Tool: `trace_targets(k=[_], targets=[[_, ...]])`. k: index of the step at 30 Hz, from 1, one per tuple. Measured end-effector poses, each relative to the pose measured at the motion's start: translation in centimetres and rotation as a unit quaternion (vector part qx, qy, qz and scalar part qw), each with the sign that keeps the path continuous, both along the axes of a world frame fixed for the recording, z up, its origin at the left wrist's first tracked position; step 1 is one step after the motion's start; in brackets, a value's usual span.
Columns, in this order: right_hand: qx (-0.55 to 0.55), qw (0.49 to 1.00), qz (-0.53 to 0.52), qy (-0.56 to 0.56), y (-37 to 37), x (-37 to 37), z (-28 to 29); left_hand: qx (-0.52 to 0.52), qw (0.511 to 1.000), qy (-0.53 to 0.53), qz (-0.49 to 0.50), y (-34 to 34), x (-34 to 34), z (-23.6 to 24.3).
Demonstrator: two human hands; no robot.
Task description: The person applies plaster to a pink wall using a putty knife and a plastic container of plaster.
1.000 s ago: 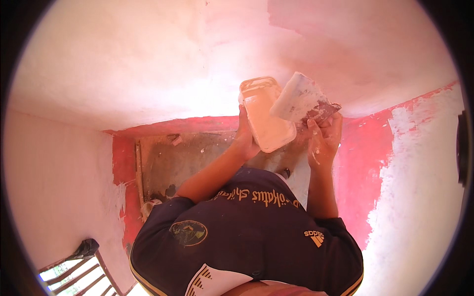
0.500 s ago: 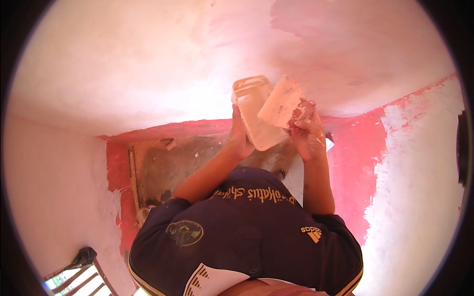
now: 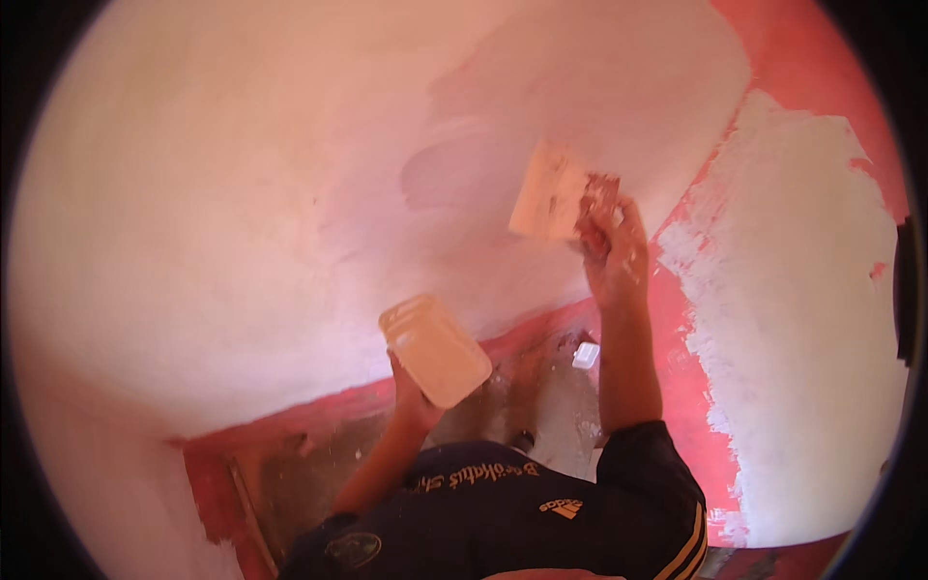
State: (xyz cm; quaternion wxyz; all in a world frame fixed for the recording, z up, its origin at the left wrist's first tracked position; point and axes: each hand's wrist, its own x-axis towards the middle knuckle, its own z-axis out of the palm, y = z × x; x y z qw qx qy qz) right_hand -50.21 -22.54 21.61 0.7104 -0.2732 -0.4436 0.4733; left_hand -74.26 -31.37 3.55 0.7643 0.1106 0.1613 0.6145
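My left hand [image 3: 414,404] grips a pale rectangular plastic tub [image 3: 437,352] by its side, with smears of whitish paste on it. The tub is tilted and stands away from the wall. Higher up and to the right, my right hand [image 3: 617,249] is closed around the reddish-brown, paste-crusted handle of a wide putty knife [image 3: 549,193]. Its broad, pale blade points left, close to the whitish wall [image 3: 242,193]; whether it touches the wall I cannot tell. A darker, damp-looking patch [image 3: 449,174] lies on the wall left of the blade. White flecks spot my right hand.
At right, a side wall [image 3: 793,319] carries rough-edged white coating over red paint. A red band [image 3: 319,411] runs along the front wall's foot. Below lies a stained floor [image 3: 319,464] with a small white container [image 3: 586,356] on it. A pole-like piece [image 3: 249,503] leans at lower left.
The putty knife has come away from the tub and now sits beside the wall at upper right. My left hand has lowered the tub to the left. The view has turned rightward.
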Motion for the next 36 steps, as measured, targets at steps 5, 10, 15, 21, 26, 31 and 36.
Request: trace_targets(k=[5, 10, 15, 21, 26, 31, 36], targets=[[0.112, 0.985, -0.128, -0.028, 3.7, 4.4, 13.2, 0.032, 0.999, -0.018, -0.032, -0.8, 0.3, 0.8], [0.233, 0.936, -0.251, -0.085, 8.2, 6.6, 23.3, 0.074, 0.996, -0.026, -0.041, -1.8, -0.6, 0.4], [0.274, 0.794, -0.483, -0.246, 12.4, 6.8, 29.3, 0.056, 0.997, -0.010, -0.044, -2.3, -0.7, 0.5], [0.448, 0.534, -0.599, -0.395, 14.6, -10.7, 25.8, -0.012, 0.995, -0.088, -0.033, -5.2, -1.1, 4.0], [0.489, 0.672, -0.388, -0.399, 3.7, -17.3, 25.2, 0.168, 0.970, 0.166, 0.056, -8.6, 0.0, 5.2], [0.475, 0.621, -0.573, -0.245, 6.9, -3.8, 31.1, 0.146, 0.955, 0.248, 0.068, -9.7, -1.5, 7.1], [0.190, 0.749, -0.578, -0.263, 8.6, 5.9, 30.2, 0.101, 0.990, 0.068, 0.072, -11.3, -4.2, 5.1]])
